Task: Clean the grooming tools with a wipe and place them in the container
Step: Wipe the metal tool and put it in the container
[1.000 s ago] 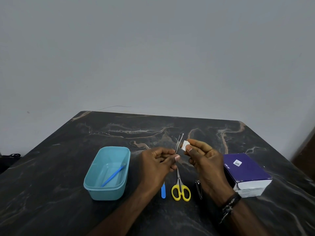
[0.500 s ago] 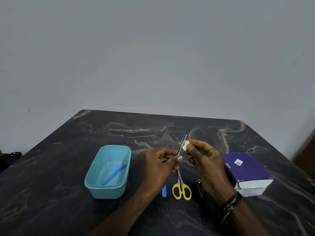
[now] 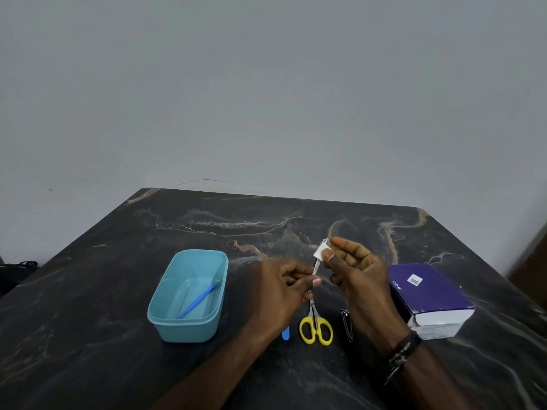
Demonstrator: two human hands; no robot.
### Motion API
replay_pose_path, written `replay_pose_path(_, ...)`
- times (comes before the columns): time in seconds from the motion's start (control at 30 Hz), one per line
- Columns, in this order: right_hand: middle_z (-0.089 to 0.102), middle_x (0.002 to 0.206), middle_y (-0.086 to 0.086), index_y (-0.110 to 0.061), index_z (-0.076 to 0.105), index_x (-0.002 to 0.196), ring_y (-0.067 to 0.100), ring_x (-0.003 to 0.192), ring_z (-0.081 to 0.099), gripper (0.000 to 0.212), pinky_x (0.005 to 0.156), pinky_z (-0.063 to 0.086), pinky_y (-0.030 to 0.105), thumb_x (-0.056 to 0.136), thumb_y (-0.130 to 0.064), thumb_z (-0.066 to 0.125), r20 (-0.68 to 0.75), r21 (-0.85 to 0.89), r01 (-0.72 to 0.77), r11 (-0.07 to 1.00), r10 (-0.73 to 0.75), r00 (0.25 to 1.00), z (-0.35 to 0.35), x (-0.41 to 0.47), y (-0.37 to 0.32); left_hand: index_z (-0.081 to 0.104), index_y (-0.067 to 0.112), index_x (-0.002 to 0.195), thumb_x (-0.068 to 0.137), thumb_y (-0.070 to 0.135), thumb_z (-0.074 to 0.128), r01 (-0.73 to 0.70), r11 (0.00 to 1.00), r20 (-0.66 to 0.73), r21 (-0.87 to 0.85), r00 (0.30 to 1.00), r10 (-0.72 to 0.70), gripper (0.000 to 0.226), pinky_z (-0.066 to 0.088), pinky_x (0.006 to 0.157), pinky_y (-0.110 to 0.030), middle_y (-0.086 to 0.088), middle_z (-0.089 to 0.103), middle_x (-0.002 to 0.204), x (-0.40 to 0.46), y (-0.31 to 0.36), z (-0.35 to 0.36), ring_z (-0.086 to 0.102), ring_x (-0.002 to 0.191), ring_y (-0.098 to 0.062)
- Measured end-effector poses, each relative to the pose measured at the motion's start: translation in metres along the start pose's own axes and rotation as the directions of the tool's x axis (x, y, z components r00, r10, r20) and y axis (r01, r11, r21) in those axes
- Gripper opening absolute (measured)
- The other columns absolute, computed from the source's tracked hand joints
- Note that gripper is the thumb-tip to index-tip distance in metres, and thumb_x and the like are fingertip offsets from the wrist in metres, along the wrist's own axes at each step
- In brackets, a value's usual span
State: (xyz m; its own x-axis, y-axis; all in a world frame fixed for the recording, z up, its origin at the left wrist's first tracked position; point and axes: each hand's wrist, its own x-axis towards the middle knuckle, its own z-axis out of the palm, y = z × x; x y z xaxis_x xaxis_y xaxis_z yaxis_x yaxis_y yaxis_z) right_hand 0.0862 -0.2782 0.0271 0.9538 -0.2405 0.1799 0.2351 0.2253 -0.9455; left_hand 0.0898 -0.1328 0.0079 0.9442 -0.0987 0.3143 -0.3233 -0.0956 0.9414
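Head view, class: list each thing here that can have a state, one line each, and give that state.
left hand: pinches the tweezers' lower end
right hand: pinches the wipe onto the tweezers
tweezers: held above the table
wipe: folded round the tweezers' tip
container: lidless, holds a blue stick
scissors: closed, flat on the table
nail clipper: on the table
purple box: closed

Dark marble-patterned table (image 3: 118, 291) with pale veins is carrying all items. Teal container (image 3: 165, 316) is sitting left of centre. Yellow-handled scissors (image 3: 315, 329) are lying near the front edge, a blue tool tip (image 3: 285, 333) just to their left, a metal nail clipper (image 3: 347, 324) just right. Purple box (image 3: 429, 294) is resting far right.
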Motion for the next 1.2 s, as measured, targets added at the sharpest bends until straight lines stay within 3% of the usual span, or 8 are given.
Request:
replay_pose_path(0.1,0.077,0.09,0.008,-0.006,0.065,0.113,0.009,0.071,0.072,0.036,0.05,0.05,0.017,0.078,-0.005,0.074,-0.003,0.0,0.008,1.0,-0.008,1.0,-0.001,0.001,0.001,0.075,0.02,0.085,0.079,0.014,0.078,-0.071,0.993,-0.006,0.091,0.997,0.072,0.009,0.062,0.06,-0.034,0.004,0.074,0.069,-0.002,-0.001,0.001,0.071,0.058,-0.007)
replay_pose_path(0.27,0.076,0.08,0.005,-0.007,0.063,0.115,0.009,0.065,0.069,0.036,0.051,0.049,0.017,0.081,0.002,0.071,0.082,-0.056,0.012,0.998,-0.007,0.997,0.0,0.001,0.003,0.077,0.014,0.088,0.08,0.01,0.077,-0.221,0.954,-0.051,0.201,0.97,0.236,0.01,0.06,0.062,-0.039,0.001,0.076,0.074,-0.002,0.005,0.0,0.07,0.063,-0.008)
replay_pose_path(0.37,0.075,0.08,0.006,-0.009,0.062,0.116,0.012,0.068,0.068,0.037,0.051,0.048,0.018,0.081,0.0,0.072,0.115,-0.115,0.025,0.993,-0.011,0.993,0.004,0.0,0.004,0.077,0.015,0.091,0.079,0.008,0.077,-0.191,0.967,-0.072,0.169,0.976,0.206,0.014,0.061,0.064,-0.037,0.001,0.077,0.077,-0.001,0.007,-0.003,0.071,0.065,-0.007)
replay_pose_path(0.57,0.074,0.081,0.002,-0.009,0.063,0.113,0.008,0.069,0.069,0.034,0.05,0.049,0.018,0.083,0.004,0.068,0.012,0.019,0.078,0.997,-0.078,0.997,-0.001,0.002,-0.004,0.078,0.011,0.081,0.075,0.009,0.08,-0.201,0.957,-0.024,0.207,0.977,0.21,0.006,0.059,0.06,-0.039,-0.002,0.075,0.07,-0.006,0.006,0.005,0.07,0.06,-0.012)
replay_pose_path(0.87,0.07,0.083,0.007,-0.008,0.061,0.118,0.007,0.067,0.067,0.037,0.051,0.049,0.017,0.085,0.006,0.066,0.112,-0.086,0.097,0.992,-0.087,0.99,0.004,-0.002,-0.001,0.076,0.009,0.089,0.075,0.006,0.08,-0.138,0.981,-0.058,0.139,0.987,0.147,0.015,0.062,0.066,-0.031,-0.003,0.076,0.078,-0.004,0.009,-0.001,0.072,0.068,-0.006)
replay_pose_path(1.07,0.072,0.082,0.002,-0.014,0.065,0.112,0.008,0.07,0.067,0.033,0.053,0.049,0.02,0.084,0.002,0.069,0.006,-0.006,0.103,0.995,-0.103,0.995,0.001,-0.001,-0.003,0.077,0.01,0.085,0.073,0.007,0.082,-0.145,0.975,-0.038,0.168,0.987,0.154,0.013,0.059,0.063,-0.022,0.0,0.076,0.075,-0.007,0.008,0.006,0.07,0.064,-0.003)
replay_pose_path(1.2,0.072,0.085,0.003,-0.013,0.064,0.114,0.011,0.074,0.068,0.034,0.054,0.051,0.021,0.084,0.001,0.068,0.018,0.0,0.079,0.997,-0.079,0.997,0.002,-0.001,-0.004,0.075,0.017,0.084,0.072,0.006,0.083,-0.066,0.992,-0.046,0.108,0.996,0.071,0.018,0.061,0.062,-0.027,0.001,0.075,0.071,-0.007,0.009,0.007,0.072,0.063,-0.008)
